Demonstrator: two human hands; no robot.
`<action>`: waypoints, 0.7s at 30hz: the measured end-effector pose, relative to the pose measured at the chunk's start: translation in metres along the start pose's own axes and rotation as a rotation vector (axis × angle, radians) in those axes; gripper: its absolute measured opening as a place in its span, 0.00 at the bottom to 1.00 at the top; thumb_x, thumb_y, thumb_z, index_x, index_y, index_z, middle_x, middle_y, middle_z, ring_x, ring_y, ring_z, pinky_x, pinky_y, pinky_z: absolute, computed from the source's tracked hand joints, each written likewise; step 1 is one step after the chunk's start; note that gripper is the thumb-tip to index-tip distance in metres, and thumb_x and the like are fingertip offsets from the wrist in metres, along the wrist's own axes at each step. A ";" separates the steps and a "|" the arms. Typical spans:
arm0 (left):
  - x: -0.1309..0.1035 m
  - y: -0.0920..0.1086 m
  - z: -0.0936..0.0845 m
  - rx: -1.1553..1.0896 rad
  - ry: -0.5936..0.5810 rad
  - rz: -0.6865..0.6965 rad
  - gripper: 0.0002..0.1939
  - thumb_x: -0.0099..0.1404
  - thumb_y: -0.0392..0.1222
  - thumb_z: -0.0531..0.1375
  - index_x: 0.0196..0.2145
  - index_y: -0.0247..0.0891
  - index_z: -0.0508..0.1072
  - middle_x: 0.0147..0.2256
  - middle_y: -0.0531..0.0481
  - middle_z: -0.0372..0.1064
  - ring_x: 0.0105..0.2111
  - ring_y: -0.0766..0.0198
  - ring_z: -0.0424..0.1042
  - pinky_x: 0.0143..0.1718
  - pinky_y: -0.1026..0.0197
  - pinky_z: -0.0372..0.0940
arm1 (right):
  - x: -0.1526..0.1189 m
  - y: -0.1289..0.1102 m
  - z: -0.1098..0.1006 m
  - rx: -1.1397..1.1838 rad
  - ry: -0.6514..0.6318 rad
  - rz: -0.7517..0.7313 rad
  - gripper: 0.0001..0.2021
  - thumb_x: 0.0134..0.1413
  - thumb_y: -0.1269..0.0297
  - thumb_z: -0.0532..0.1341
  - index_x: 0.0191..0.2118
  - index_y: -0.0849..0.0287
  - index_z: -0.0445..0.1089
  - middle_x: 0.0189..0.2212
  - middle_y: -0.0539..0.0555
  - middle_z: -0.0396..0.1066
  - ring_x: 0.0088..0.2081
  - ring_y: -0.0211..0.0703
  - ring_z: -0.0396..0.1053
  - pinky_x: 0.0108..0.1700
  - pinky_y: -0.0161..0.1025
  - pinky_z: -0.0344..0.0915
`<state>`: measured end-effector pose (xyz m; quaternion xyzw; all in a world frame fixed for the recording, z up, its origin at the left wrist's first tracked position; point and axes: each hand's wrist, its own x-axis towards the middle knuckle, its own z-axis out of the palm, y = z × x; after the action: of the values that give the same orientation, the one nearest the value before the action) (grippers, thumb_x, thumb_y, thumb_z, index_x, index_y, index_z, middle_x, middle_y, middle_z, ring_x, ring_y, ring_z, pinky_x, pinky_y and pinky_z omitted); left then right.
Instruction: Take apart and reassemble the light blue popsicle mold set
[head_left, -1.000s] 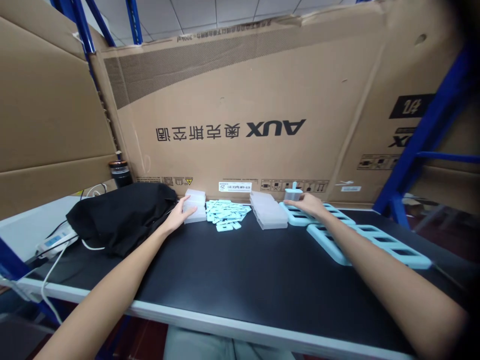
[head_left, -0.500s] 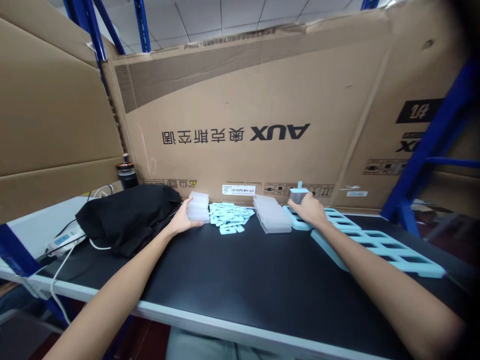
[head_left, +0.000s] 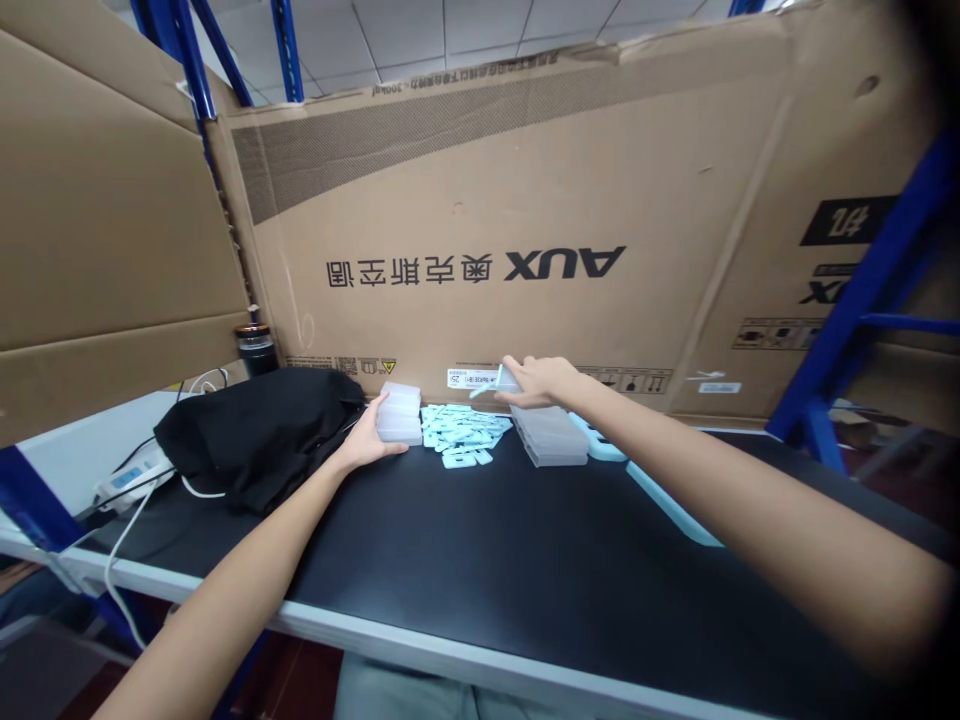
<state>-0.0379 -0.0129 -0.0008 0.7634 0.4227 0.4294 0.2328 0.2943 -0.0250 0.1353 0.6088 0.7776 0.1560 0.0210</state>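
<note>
toward the back of the surface (head_left: pixel 450 560): left grip (head_left: pixel 366 436) spread against translucent boxes (head_left: pixel 400 425), presumably light and slick — then heaped blue pieces (head_left: pixel 463 432) — and, raised near the heap's right end, right grip (head_left: pixel 541 380) pinching a blue-stemmed piece (head_left: pixel 506 379), probably stiff, best held by its body.

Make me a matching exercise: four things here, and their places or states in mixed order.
1. Left hand
2. Right hand
3. Black fabric
4. Light blue pile

A. In front of the dark canister
B. Between the two sets of translucent boxes
C. Gripping a pale blue piece
D. At the left translucent boxes

Pairs: 1-D, 2-C, 3-A, 4-B
</note>
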 end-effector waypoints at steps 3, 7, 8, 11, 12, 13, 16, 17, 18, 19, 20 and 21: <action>0.000 -0.002 0.001 -0.023 -0.003 0.001 0.60 0.42 0.46 0.73 0.65 0.39 0.43 0.60 0.33 0.50 0.60 0.44 0.53 0.60 0.38 0.46 | 0.009 -0.015 -0.005 -0.045 0.037 -0.059 0.35 0.49 0.36 0.47 0.52 0.59 0.62 0.40 0.67 0.71 0.41 0.62 0.69 0.38 0.51 0.61; 0.000 -0.003 0.001 -0.030 0.000 -0.008 0.62 0.41 0.47 0.73 0.65 0.39 0.42 0.60 0.32 0.50 0.60 0.43 0.54 0.60 0.38 0.45 | 0.018 -0.026 -0.004 -0.058 0.069 -0.081 0.36 0.46 0.34 0.49 0.51 0.57 0.65 0.41 0.67 0.71 0.42 0.62 0.69 0.38 0.51 0.61; 0.000 -0.003 0.001 -0.037 0.002 -0.008 0.62 0.41 0.47 0.73 0.65 0.39 0.41 0.60 0.32 0.51 0.60 0.43 0.54 0.60 0.37 0.45 | 0.019 -0.028 -0.002 -0.049 0.056 -0.073 0.37 0.45 0.33 0.49 0.52 0.56 0.64 0.42 0.66 0.71 0.42 0.63 0.69 0.39 0.52 0.61; -0.001 -0.002 0.000 -0.065 0.006 -0.011 0.63 0.40 0.47 0.73 0.65 0.38 0.41 0.60 0.33 0.51 0.60 0.42 0.53 0.60 0.37 0.44 | 0.022 -0.034 0.002 0.021 0.014 -0.033 0.38 0.46 0.33 0.49 0.55 0.58 0.60 0.44 0.67 0.69 0.44 0.63 0.68 0.41 0.54 0.61; -0.002 -0.001 0.000 -0.080 0.005 -0.010 0.63 0.40 0.46 0.73 0.65 0.39 0.41 0.60 0.33 0.52 0.60 0.42 0.53 0.60 0.37 0.44 | 0.022 -0.036 0.003 0.065 0.004 -0.035 0.38 0.48 0.35 0.47 0.56 0.59 0.59 0.46 0.68 0.68 0.44 0.63 0.68 0.41 0.54 0.62; -0.002 0.000 0.000 -0.099 0.004 -0.008 0.63 0.40 0.45 0.73 0.65 0.39 0.41 0.60 0.34 0.52 0.60 0.42 0.53 0.60 0.38 0.44 | 0.022 -0.039 0.005 0.115 -0.003 -0.055 0.36 0.51 0.37 0.47 0.56 0.61 0.58 0.48 0.68 0.66 0.44 0.62 0.68 0.42 0.54 0.63; -0.002 0.000 0.001 -0.152 0.004 0.014 0.63 0.39 0.43 0.73 0.65 0.39 0.41 0.61 0.34 0.50 0.61 0.42 0.52 0.61 0.41 0.44 | 0.023 -0.053 0.009 0.276 0.024 -0.238 0.30 0.55 0.45 0.47 0.55 0.62 0.57 0.54 0.68 0.58 0.46 0.56 0.67 0.47 0.50 0.63; -0.001 0.000 0.001 -0.161 0.005 0.023 0.63 0.39 0.43 0.73 0.65 0.39 0.41 0.61 0.34 0.49 0.61 0.42 0.51 0.62 0.41 0.44 | 0.023 -0.060 0.010 0.325 0.053 -0.323 0.29 0.55 0.47 0.48 0.56 0.63 0.56 0.54 0.67 0.58 0.48 0.55 0.66 0.49 0.49 0.62; -0.001 -0.001 0.001 -0.163 0.008 0.032 0.64 0.39 0.43 0.73 0.65 0.39 0.40 0.62 0.34 0.48 0.61 0.42 0.51 0.62 0.41 0.44 | 0.024 -0.068 0.011 0.372 0.090 -0.405 0.28 0.56 0.49 0.49 0.56 0.64 0.55 0.54 0.67 0.58 0.50 0.54 0.64 0.51 0.49 0.61; -0.001 -0.002 0.002 -0.159 0.011 0.038 0.64 0.39 0.43 0.73 0.65 0.39 0.39 0.62 0.33 0.46 0.61 0.42 0.50 0.61 0.41 0.44 | 0.024 -0.077 0.012 0.419 0.132 -0.475 0.28 0.56 0.50 0.50 0.56 0.64 0.55 0.53 0.66 0.59 0.52 0.54 0.63 0.52 0.48 0.60; 0.000 -0.003 0.002 -0.148 0.013 0.042 0.64 0.39 0.44 0.73 0.65 0.39 0.38 0.63 0.33 0.45 0.61 0.42 0.50 0.61 0.40 0.44 | 0.024 -0.086 0.013 0.461 0.175 -0.529 0.27 0.56 0.50 0.52 0.56 0.64 0.55 0.52 0.65 0.61 0.52 0.53 0.62 0.52 0.47 0.60; 0.000 -0.004 0.002 -0.130 0.016 0.044 0.65 0.40 0.44 0.73 0.65 0.39 0.37 0.63 0.33 0.45 0.61 0.42 0.51 0.61 0.40 0.44 | 0.023 -0.096 0.013 0.494 0.212 -0.563 0.26 0.56 0.50 0.53 0.55 0.63 0.56 0.50 0.64 0.63 0.52 0.52 0.62 0.51 0.47 0.61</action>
<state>-0.0385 -0.0110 -0.0048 0.7523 0.3786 0.4672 0.2690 0.2013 -0.0199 0.1009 0.3385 0.9263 0.0141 -0.1648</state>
